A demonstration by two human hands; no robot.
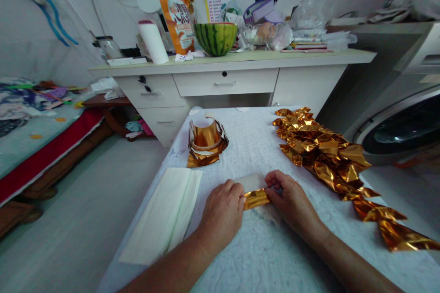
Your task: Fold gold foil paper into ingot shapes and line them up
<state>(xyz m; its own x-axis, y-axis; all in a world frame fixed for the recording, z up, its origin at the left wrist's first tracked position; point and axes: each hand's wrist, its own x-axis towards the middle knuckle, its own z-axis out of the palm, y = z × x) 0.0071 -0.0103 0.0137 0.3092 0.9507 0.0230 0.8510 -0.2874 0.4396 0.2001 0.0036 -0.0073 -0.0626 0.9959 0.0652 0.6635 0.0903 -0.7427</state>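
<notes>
hands (223, 206): gold strip (257, 198) | foil pile (326, 151): apart, right edge of table (302, 252)

Two bare forearms, the left one (182, 256) and the right one (347, 256), run in from the bottom edge, uncovered along all the length that shows. Each narrows smoothly to a bare wrist. The left hand (222, 210) is ungloved, with a broad, rounded back and raised knuckles. The right hand (295, 199) is ungloved as well, its fingers (277, 176) rounded; fingernail detail is too small to make out.
</notes>
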